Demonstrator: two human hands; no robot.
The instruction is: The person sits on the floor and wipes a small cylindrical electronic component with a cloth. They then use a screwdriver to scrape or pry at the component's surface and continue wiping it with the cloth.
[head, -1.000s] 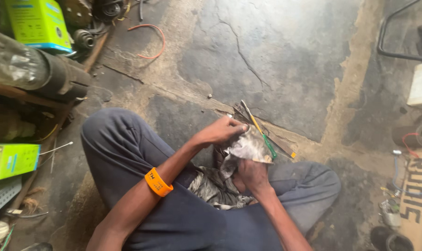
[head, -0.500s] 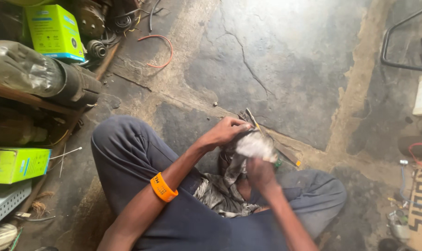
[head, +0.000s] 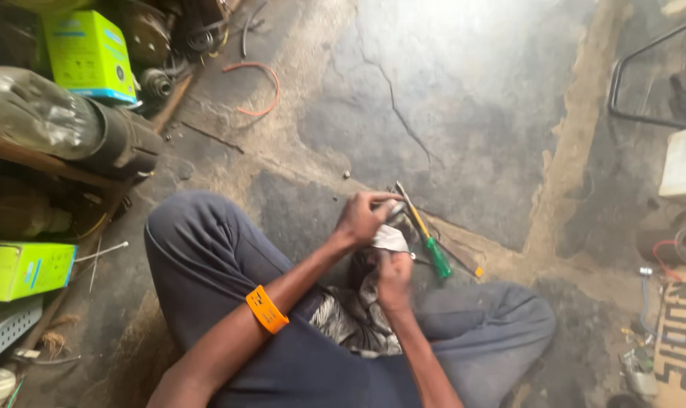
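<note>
I sit cross-legged on a cracked concrete floor in dark trousers. My left hand, with an orange band on its wrist, grips the top of a small dark object wrapped in a white cloth. Just below it, my right hand holds the same cloth and object from underneath. What the object is stays hidden by the cloth and fingers. A patterned grey rag lies in my lap. A green-handled screwdriver lies on the floor right beside my hands.
Green cardboard boxes, a clear bulb-shaped housing and metal parts crowd the left. An orange wire loop lies ahead. A black metal frame and a white box stand at the right, small parts below.
The view has drifted slightly, shifting everything in the picture. My hands stay together on the cloth-wrapped object, the right one working lower under it.
</note>
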